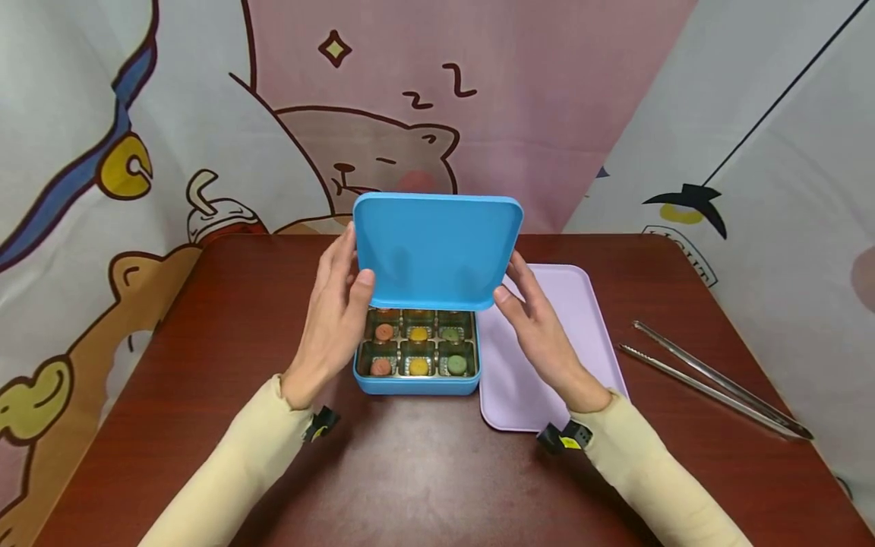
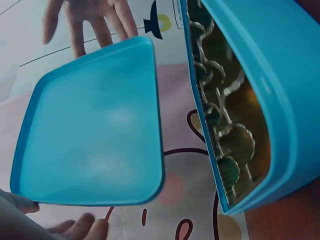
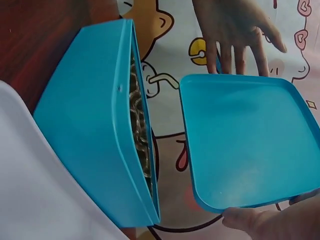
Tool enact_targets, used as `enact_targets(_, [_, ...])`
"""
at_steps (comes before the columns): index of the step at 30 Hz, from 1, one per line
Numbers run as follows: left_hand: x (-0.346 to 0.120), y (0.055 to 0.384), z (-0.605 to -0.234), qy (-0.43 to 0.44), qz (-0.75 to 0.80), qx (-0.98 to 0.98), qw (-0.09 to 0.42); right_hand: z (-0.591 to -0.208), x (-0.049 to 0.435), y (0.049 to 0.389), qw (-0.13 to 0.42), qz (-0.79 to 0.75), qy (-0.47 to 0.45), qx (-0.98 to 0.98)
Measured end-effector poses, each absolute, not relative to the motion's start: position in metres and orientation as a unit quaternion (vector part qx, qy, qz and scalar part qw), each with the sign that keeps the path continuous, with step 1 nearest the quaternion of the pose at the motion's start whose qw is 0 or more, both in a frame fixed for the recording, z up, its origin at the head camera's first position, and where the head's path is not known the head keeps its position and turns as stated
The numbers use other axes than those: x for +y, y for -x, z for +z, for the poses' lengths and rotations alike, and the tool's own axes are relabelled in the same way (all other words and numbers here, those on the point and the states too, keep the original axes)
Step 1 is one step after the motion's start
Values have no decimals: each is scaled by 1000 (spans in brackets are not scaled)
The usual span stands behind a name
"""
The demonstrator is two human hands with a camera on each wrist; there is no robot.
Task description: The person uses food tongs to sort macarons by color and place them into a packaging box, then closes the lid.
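A blue lid stands tilted up above the far part of a blue box, its rimmed inner face toward me. My left hand holds the lid's left edge, thumb near the lower corner and fingers along the side. On the opposite edge my right hand grips it, thumb in front and other fingers partly hidden behind. Inside the box, gold-coloured compartments hold small round pieces in orange, yellow and green. The lid covers the box's back row from the head view. In the right wrist view, the lid is apart from the box.
A pale purple tray lies flat against the box's right side, partly under my right hand. Farther right, metal tongs rest spread on the brown table. A cartoon-printed cloth hangs behind the table.
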State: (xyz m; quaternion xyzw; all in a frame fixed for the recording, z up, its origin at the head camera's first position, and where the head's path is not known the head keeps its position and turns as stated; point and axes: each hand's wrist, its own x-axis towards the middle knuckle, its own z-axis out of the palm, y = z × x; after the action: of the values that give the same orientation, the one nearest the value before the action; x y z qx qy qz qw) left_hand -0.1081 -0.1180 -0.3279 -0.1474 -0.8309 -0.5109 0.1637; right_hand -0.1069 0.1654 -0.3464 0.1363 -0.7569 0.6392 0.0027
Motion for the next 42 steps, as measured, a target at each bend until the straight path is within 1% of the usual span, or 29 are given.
enact_targets(8, [-122, 99, -325, 121, -519, -840, 98, -344, 166, 110, 35, 619, -145, -771])
enact_targets(12, [-122, 98, -325, 122, -561, -816, 68, -342, 167, 109, 29, 607, -154, -779])
enact_targets(15, [-121, 97, -326, 121, -598, -790, 56, -340, 168, 107, 14, 595, -158, -788])
enact_targets(20, [-121, 95, -328, 132, -653, -744, 48, -338, 171, 104, -9, 586, -162, -794])
enact_targets(28, [-123, 90, -334, 151, -713, -683, 37, -335, 171, 100, -25, 575, -197, -794])
enact_targets(35, [-126, 87, -341, 138, -726, -672, 38, -335, 170, 98, -51, 597, -218, -770])
enact_targets(42, [-125, 87, -345, 101, -737, -667, 38, -344, 171, 96, -79, 624, -205, -750])
